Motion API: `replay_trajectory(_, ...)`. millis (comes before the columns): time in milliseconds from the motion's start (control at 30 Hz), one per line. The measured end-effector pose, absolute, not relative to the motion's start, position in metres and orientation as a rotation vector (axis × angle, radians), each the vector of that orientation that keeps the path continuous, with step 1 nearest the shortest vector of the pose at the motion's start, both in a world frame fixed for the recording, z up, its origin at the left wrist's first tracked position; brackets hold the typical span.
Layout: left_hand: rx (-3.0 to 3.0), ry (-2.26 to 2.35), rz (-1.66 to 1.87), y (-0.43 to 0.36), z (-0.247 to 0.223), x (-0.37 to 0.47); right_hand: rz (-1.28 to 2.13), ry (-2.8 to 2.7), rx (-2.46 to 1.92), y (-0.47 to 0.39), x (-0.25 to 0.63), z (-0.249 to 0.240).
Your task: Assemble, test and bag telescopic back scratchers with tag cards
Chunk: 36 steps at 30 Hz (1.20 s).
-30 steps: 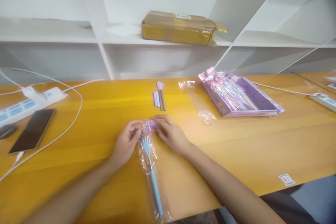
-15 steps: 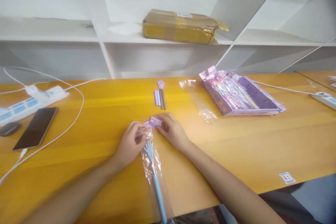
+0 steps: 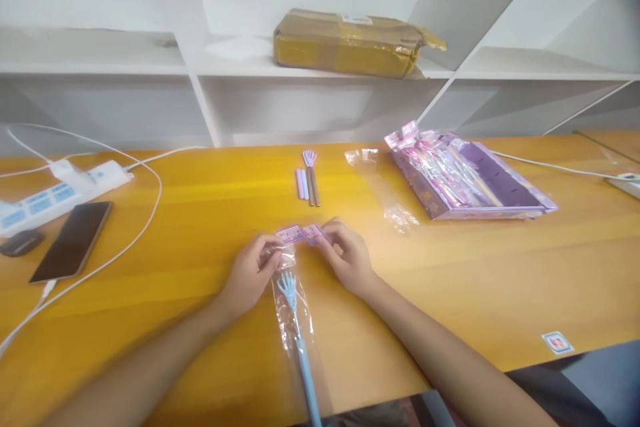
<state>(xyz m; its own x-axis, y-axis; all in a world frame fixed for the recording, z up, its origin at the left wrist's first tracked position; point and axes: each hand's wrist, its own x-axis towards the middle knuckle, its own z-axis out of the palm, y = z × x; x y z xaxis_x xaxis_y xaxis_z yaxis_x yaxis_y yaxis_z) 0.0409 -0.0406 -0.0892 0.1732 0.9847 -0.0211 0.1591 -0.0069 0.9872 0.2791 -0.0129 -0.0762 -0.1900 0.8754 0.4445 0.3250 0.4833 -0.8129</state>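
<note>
Shelving, white (image 3: 193, 70), stands along the back edge of a wooden table (image 3: 450, 293). Cardboard box (image 3: 345, 47), taped, one end torn, on the shelf's front edge. Purple tray (image 3: 493, 215) near the table's back edge, right of middle; bagged sticks (image 3: 445, 173) fill its left side.

Blue back scratcher (image 3: 306, 373) lies inside a clear bag (image 3: 285, 330), between the person's forearms; claw toward the back edge, handle running to the front edge, tail end cut off from my view.

White power strip (image 3: 65, 193) by the left back corner, plug in it, white cable (image 3: 160, 193) looping round. Phone (image 3: 73, 240) just in front, cable in its lower end.

Left hand (image 3: 250, 273): thumb and fingers nearly together, pinching the top of the clear bag. Right hand (image 3: 350, 259): thumb and fingertips closed on the right one of two purple cards (image 3: 312, 234); left one sits at the bag top. Whether the cards overlap, can't tell.

Loose clear wrapper (image 3: 400, 217) just left of the tray. Two lilac-clawed rods (image 3: 310, 159) beside two short pastel tubes (image 3: 303, 184), near the back edge, middle. Small sticker (image 3: 557, 343) at the front edge, right.
</note>
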Motion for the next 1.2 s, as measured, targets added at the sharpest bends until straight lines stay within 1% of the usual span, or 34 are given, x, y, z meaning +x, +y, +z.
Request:
replay_trajectory(67,1.379,1.214,0.987,-0.041,-0.089,0.04,0.689,-1.859,-0.858,-0.02,0.28,-0.07)
replay_trajectory(167,1.399,1.211,0.975,-0.041,-0.086,0.04,0.789,-2.045,-0.609,-0.028,0.278,-0.07)
replay_trajectory(233,1.424,1.193,0.953,-0.041,-0.084,0.04,0.803,-2.116,-0.551,-0.029,0.274,-0.075)
replay_trajectory(433,1.437,1.091,0.872,-0.044,-0.076,0.039,0.623,-2.131,-0.681,-0.028,0.27,-0.081)
replay_trajectory(600,1.327,0.92,0.888,-0.048,-0.074,0.042,0.635,-2.026,-0.689,-0.025,0.272,-0.084)
replay_trajectory(833,1.327,0.838,0.908,-0.054,-0.087,0.05,0.792,-1.804,-0.852,-0.027,0.268,-0.079)
replay_trajectory(967,1.435,0.81,0.942,-0.055,-0.094,0.046,0.96,-1.607,-1.001,-0.025,0.268,-0.083)
replay_trajectory(1100,1.632,0.884,0.805,-0.051,-0.09,0.043,1.139,-1.458,-1.083,-0.021,0.268,-0.091)
replay_trajectory(1200,1.706,0.923,0.715,-0.049,-0.081,0.042,1.189,-1.371,-1.086,-0.019,0.266,-0.091)
